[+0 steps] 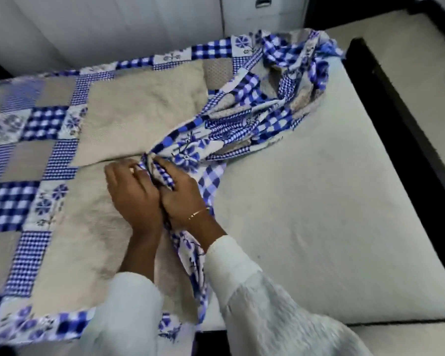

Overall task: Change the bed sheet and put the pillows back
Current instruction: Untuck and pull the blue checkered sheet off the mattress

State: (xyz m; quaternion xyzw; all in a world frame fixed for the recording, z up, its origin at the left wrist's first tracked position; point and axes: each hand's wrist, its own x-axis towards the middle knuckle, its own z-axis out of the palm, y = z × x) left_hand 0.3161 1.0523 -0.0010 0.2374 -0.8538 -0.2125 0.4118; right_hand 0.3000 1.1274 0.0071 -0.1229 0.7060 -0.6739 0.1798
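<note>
Your left hand [132, 191] and right hand [180, 194] met near the middle of the bed, side by side and touching. Your right hand's grip was clenched around a gathered bunch of the blue-and-white checked bed sheet [49, 140], fingers curled over the fold. Your left hand's fingertips pinched the same bunch just beside it. A thin bracelet [198, 213] sat on your right wrist, and white sleeves [242, 283] covered both forearms.

The sheet lay flat over the left part of the bed, its beige centre panel showing, with the checked border along the far and near edges. From your hands it ran in a twisted, bunched rope toward the far right corner. The right part of the pale mattress [319, 201] was uncovered. A dark bed frame [396, 119] edged the mattress on the right.
</note>
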